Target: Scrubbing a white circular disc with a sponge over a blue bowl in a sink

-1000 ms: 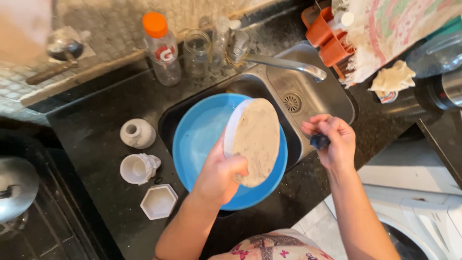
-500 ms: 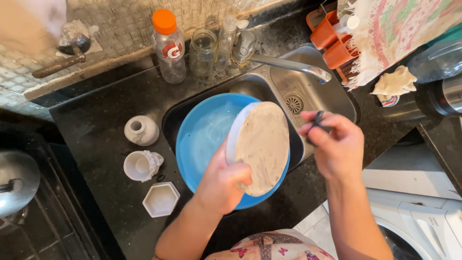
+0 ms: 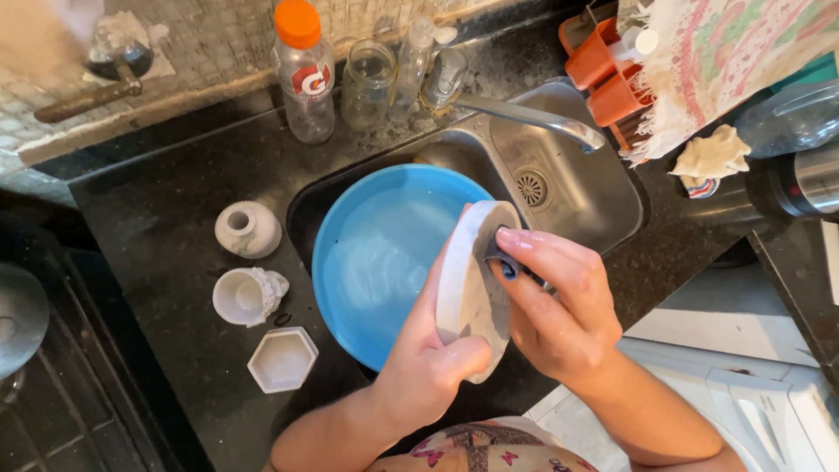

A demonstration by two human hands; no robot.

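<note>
Stone-like white disc [image 3: 472,288] is standing on edge over the blue basin [image 3: 376,253]; left hand [image 3: 428,376] is gripping its lower rim, right hand [image 3: 559,315] is pressing a dark pad [image 3: 502,262] on it. Probably heavy, stiff, wet-slippery, chippable: rim hold seems best.

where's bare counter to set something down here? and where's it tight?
Free: black counter between the bottle and the round white vase; also the strip right of the sink. Crowded: the three white pots left of the blue basin, and the jars behind the faucet.
</note>
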